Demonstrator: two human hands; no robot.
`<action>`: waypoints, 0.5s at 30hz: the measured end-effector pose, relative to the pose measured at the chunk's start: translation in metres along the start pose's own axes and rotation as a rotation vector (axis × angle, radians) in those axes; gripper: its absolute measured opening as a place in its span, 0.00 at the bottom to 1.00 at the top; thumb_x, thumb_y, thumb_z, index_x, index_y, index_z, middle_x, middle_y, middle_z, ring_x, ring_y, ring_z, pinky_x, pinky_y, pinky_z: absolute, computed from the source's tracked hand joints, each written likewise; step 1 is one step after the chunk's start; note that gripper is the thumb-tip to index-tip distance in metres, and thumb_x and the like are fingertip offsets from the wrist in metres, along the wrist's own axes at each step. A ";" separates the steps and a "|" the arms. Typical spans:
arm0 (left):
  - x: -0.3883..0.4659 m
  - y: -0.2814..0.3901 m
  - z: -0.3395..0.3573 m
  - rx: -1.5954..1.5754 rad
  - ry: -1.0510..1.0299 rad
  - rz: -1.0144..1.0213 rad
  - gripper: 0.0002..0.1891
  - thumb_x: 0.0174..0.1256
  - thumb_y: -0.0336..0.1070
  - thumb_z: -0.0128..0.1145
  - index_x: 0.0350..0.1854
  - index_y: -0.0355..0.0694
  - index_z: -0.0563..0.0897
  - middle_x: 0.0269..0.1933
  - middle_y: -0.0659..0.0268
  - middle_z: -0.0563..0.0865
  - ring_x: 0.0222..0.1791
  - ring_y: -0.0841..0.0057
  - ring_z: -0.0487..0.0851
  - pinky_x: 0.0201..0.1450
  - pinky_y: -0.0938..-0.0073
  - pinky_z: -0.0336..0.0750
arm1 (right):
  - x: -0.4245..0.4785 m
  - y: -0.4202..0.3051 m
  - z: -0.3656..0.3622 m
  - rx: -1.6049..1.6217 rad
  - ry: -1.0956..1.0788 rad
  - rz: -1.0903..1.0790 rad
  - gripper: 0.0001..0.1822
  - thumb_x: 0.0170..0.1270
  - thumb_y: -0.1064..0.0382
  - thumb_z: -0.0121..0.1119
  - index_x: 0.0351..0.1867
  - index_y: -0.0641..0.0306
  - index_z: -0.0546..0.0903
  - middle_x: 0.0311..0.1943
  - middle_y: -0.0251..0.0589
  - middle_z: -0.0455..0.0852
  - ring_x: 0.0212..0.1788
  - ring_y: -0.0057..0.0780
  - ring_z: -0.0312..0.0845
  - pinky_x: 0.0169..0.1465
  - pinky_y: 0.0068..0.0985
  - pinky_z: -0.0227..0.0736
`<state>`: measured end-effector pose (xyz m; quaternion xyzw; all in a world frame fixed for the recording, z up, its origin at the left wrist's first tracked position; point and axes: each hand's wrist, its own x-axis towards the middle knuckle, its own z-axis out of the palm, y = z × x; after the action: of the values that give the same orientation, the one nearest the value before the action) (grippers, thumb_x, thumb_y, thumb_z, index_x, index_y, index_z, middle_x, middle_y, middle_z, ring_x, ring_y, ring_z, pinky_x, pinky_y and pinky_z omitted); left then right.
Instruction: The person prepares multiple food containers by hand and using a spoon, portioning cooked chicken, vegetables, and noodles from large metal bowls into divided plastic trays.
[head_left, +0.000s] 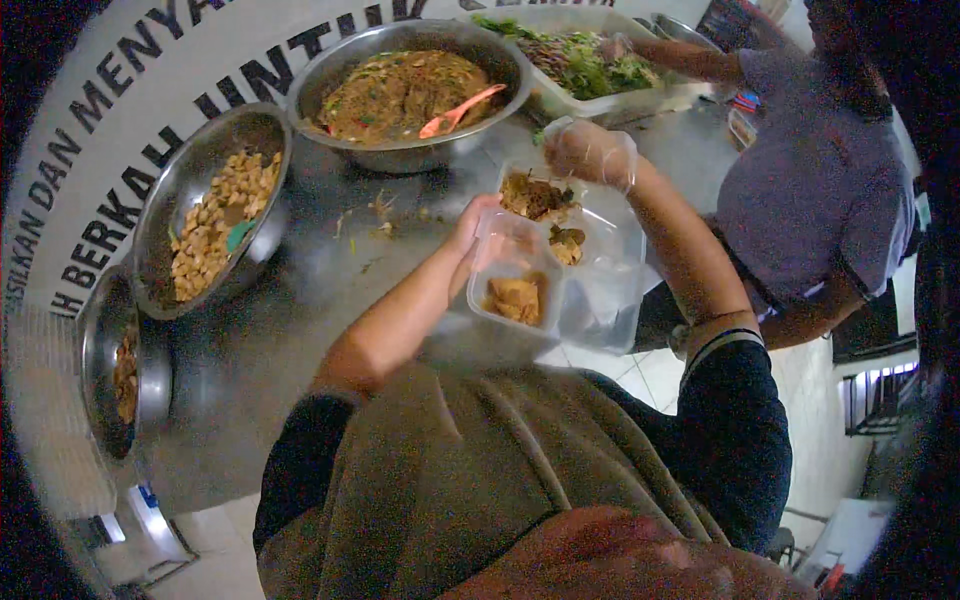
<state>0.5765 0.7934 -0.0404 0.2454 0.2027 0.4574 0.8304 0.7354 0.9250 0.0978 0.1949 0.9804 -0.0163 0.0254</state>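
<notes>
My left hand (474, 225) grips the left side of a clear divided plastic food container (600, 304). A brown block of food (515, 298), perhaps tofu, sits in its near-left compartment. Dark brown shredded food (534, 195) fills part of the far-left one, and a small heap of pale chunks (568, 246) lies near the middle. Above the container's far edge is my right hand (589, 152), in a clear disposable glove with its fingers curled downward. A bit of green shows by those fingertips; whether they pinch anything is hidden.
A large steel bowl (409, 154) of noodle-like food holds an orange spoon (461, 112). Left of it stand a steel bowl (169, 161) of pale cubes and another steel bowl (154, 382). A co-worker's hand (619, 49) reaches into a plastic tub (600, 105) of chopped vegetables. Scraps lie on the metal table (322, 247).
</notes>
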 end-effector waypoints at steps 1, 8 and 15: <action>0.007 -0.002 -0.003 0.001 -0.017 -0.002 0.36 0.52 0.62 0.44 0.48 0.29 0.73 0.42 0.48 0.81 0.38 0.54 0.81 0.41 0.52 0.74 | -0.005 0.002 -0.002 0.015 0.026 -0.041 0.09 0.50 0.61 0.58 0.28 0.64 0.78 0.24 0.44 0.79 0.26 0.37 0.74 0.33 0.32 0.69; 0.054 -0.030 -0.014 -0.007 0.137 -0.020 0.36 0.52 0.63 0.42 0.51 0.33 0.72 0.44 0.51 0.81 0.40 0.55 0.80 0.41 0.53 0.72 | -0.026 0.026 0.006 0.218 0.181 -0.358 0.11 0.57 0.60 0.53 0.37 0.62 0.78 0.36 0.40 0.81 0.36 0.32 0.77 0.40 0.28 0.70; 0.074 -0.048 -0.022 -0.003 0.251 0.008 0.36 0.53 0.62 0.43 0.54 0.34 0.69 0.48 0.51 0.79 0.42 0.56 0.79 0.42 0.54 0.72 | -0.053 0.074 0.073 0.110 -0.125 0.198 0.12 0.56 0.60 0.55 0.39 0.64 0.78 0.36 0.42 0.81 0.35 0.32 0.77 0.40 0.29 0.72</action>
<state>0.6326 0.8395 -0.0941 0.1859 0.3033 0.4880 0.7971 0.8156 0.9705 0.0265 0.2905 0.9504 -0.0796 0.0770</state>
